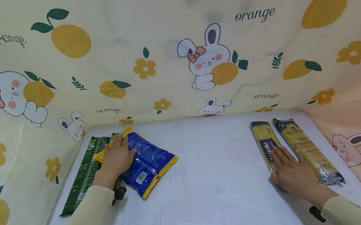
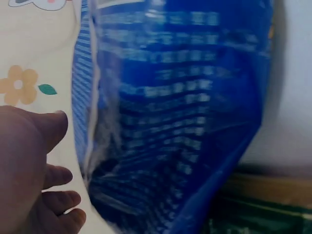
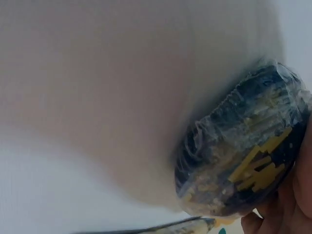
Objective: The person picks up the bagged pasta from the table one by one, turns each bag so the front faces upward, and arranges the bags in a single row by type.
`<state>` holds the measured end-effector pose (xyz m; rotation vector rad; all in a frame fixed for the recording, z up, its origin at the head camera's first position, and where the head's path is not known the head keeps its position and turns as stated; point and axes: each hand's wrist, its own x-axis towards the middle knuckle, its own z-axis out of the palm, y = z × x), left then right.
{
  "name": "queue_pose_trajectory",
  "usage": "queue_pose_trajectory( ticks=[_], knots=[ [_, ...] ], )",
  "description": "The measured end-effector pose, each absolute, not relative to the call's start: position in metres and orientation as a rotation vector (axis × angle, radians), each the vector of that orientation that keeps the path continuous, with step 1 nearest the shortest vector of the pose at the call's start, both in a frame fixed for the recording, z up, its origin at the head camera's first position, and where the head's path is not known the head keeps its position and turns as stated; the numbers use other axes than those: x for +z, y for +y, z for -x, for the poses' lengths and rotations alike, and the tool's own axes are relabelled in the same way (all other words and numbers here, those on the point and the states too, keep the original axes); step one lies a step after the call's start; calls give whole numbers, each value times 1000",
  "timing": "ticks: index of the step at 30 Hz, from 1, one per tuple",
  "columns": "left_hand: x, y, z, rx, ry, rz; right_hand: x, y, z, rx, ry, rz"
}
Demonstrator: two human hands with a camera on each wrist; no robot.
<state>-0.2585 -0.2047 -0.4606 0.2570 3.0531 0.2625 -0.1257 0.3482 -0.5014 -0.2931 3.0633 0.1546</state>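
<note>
At the left of the table, in the head view, my left hand (image 1: 117,158) rests over the upper left corner of a blue bag with yellow edges (image 1: 152,156). In the left wrist view its fingertips (image 2: 61,175) show beside the bag's printed blue side (image 2: 161,97). A dark green packet (image 1: 87,170) lies partly beneath the bag. On the right, my right hand (image 1: 294,171) lies with extended fingers on a yellow spaghetti packet (image 1: 264,134). The packet's crinkled clear end (image 3: 239,141) faces the right wrist camera.
A second spaghetti packet (image 1: 304,148) lies along the right hand's outer side. White table surface (image 1: 208,179) stretches between the two groups. Patterned cloth (image 1: 164,52) with rabbits and oranges rises behind the table and at both sides.
</note>
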Motion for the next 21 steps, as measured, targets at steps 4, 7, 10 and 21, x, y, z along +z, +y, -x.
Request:
queue_pose_trajectory(
  ticks=[4, 7, 10, 21],
  knots=[
    [-466, -205, 258, 278, 3017, -194, -500, 354, 126, 216, 3069, 359],
    [-470, -205, 259, 290, 3006, -174, -499, 359, 127, 207, 3068, 372],
    [-474, -204, 261, 322, 3017, -163, -499, 362, 127, 171, 3057, 358],
    [-495, -197, 270, 345, 2994, -65, -499, 360, 126, 157, 3073, 337]
  ],
)
